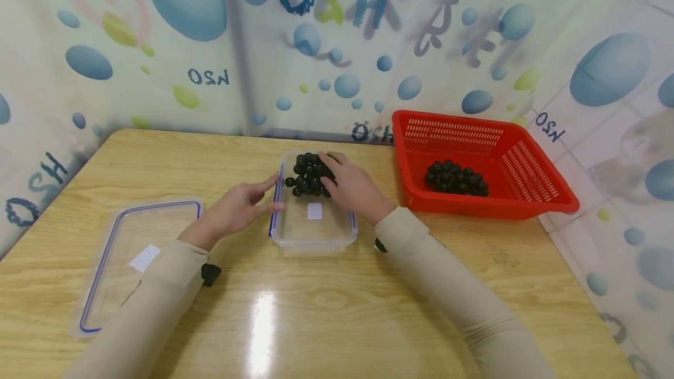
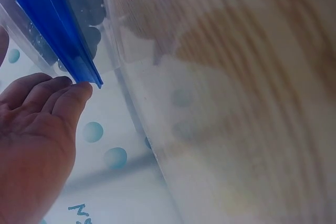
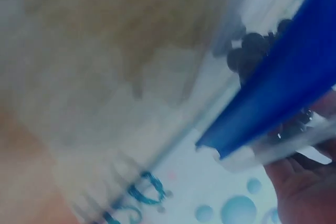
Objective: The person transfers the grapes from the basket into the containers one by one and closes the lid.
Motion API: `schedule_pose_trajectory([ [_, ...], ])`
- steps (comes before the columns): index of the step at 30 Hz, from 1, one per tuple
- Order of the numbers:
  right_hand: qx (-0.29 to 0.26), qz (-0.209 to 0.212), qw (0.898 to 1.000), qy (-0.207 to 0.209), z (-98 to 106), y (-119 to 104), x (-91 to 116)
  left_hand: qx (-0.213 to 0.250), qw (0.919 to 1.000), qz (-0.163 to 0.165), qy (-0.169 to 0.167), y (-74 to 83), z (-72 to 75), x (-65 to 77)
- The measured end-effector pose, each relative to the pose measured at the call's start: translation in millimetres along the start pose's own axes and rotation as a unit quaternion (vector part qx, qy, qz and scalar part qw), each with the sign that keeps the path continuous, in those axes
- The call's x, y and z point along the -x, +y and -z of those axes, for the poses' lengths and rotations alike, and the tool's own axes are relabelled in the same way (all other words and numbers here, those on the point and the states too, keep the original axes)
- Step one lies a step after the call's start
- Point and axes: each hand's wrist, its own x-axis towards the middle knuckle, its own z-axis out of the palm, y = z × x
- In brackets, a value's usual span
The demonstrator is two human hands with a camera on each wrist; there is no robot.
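A clear plastic food container (image 1: 295, 230) with blue side clips stands on the table. A bunch of dark grapes (image 1: 307, 177) lies in its far half. My right hand (image 1: 355, 189) reaches over the right wall and holds the bunch, thumb and fingers around its right side. In the right wrist view, part of that hand (image 3: 310, 192) shows behind a blue clip (image 3: 278, 77). At the container's left wall, my left hand (image 1: 239, 209) touches the side with fingers extended. The left wrist view shows those fingers (image 2: 73, 100) at the end of the other blue clip (image 2: 52, 24).
A red plastic basket (image 1: 474, 206) stands at the right rear, with another bunch of dark grapes (image 1: 455, 179) inside. On the left lies a clear lid (image 1: 118, 262) with a blue seal, partly under the left forearm. A patterned curtain (image 1: 337, 98) hangs behind the wooden table (image 1: 326, 309).
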Motion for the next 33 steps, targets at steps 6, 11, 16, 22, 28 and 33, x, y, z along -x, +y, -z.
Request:
schedule_pose_trajectory([
  [6, 0.048, -0.029, 0.996, -0.062, 11, -4, -7, 0.009, 1.0, 0.001, 0.0, 1.3, 1.6, 0.3],
  [11, 0.053, -0.029, 0.994, -0.091, 15, -6, -11, 0.002, 1.0, 0.001, 0.003, 1.8, 2.0, 0.3],
  [16, 0.0, -0.054, 0.995, -0.089, 15, -3, -11, 0.003, 1.0, 0.008, -0.001, 1.9, -0.4, 0.6],
  [22, -0.068, -0.041, 0.994, -0.069, 22, 5, -2, 0.009, 0.9999, 0.011, -0.004, 1.8, -4.4, -1.1],
  [28, -0.086, -0.051, 0.994, -0.032, 77, 24, 27, 0.004, 0.9999, 0.015, -0.002, 2.3, -4.9, -2.1],
  [33, -0.046, -0.14, 0.988, -0.034, 140, 63, 57, -0.005, 0.9998, 0.019, -0.004, 3.5, -3.4, -1.0],
])
